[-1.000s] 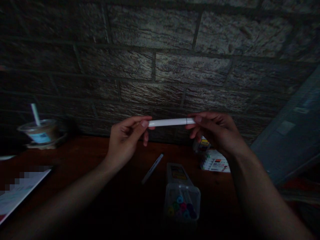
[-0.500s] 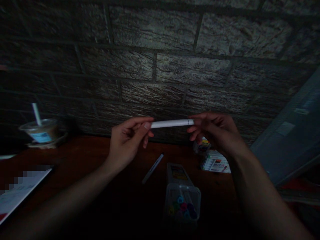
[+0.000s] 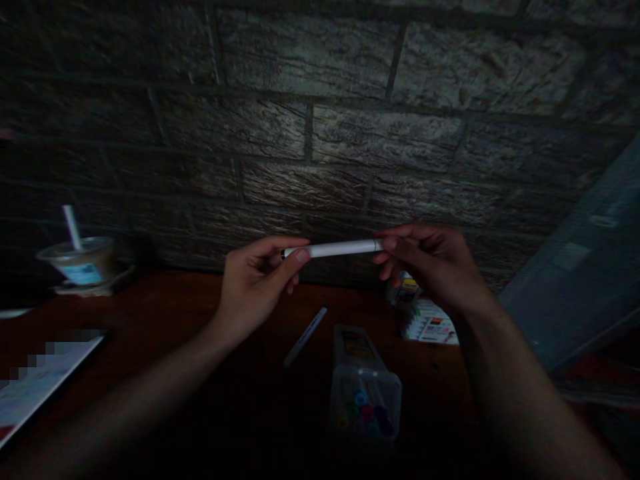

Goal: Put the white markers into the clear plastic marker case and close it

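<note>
A white marker pen [image 3: 336, 249] is held level in front of a brick wall, above a dark wooden table [image 3: 210, 353]. My left hand [image 3: 255, 283] pinches its left end between thumb and forefinger, where a dark tip shows. My right hand [image 3: 430, 267] pinches the right end with its fingertips. Below the hands a second pen [image 3: 304, 337] lies on the table, beside a clear plastic case [image 3: 364, 393] holding several coloured markers.
A lidded drink cup with a straw [image 3: 83, 263] stands at the far left by the wall. Papers [image 3: 35, 387] lie at the left edge. Small printed boxes [image 3: 425, 320] sit under my right hand. A grey slanted panel [image 3: 585, 267] rises at the right.
The marker has slid slightly left through my left fingers, so its dark left end now shows. Both hands stay pinched on it at about the same height.
</note>
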Available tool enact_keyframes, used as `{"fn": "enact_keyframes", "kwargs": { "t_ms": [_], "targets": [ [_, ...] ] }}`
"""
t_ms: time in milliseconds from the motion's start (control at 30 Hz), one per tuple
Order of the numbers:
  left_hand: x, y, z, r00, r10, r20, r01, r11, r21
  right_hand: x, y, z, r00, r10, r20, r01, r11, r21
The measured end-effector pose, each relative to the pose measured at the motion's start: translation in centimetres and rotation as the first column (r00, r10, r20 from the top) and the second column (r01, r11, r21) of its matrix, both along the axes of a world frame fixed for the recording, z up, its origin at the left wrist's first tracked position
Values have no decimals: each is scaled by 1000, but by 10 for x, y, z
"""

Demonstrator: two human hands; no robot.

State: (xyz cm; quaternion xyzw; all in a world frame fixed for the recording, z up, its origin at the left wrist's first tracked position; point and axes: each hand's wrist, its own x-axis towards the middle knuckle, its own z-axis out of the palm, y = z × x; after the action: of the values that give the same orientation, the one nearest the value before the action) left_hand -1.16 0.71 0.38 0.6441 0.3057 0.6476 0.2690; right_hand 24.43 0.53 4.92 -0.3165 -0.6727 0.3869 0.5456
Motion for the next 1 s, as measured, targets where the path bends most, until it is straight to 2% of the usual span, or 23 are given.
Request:
{"fn": "enact_keyframes", "kwargs": {
  "t_ms": [333, 467, 567, 667, 800, 1000],
  "targets": [
    [2, 4, 0, 971, -143, 190, 157, 986, -60, 5, -2, 3, 990, 112, -84, -121, 986, -115],
    [1, 5, 0, 951, -187, 246, 214, 973, -87, 7, -2, 4, 983, 157, -95, -168, 978, -124],
    [1, 6, -1, 945, -196, 261, 229, 968, -101, 8, -1, 3, 986, 143, -81, -152, 982, -116],
    [1, 4, -1, 959, -179, 218, 201, 976, -82, 7, 0, 1, 994, 102, -41, -105, 990, -93],
    [2, -1, -1, 993, -92, 70, 96, 994, -45, 3, 2, -1, 999, 34, 11, -34, 999, -38],
    [6, -5, -2, 997, -16, -74, 16, 1000, 3, -3, 3, -2, 996, -55, 76, 53, 998, 22]
  ]
}}
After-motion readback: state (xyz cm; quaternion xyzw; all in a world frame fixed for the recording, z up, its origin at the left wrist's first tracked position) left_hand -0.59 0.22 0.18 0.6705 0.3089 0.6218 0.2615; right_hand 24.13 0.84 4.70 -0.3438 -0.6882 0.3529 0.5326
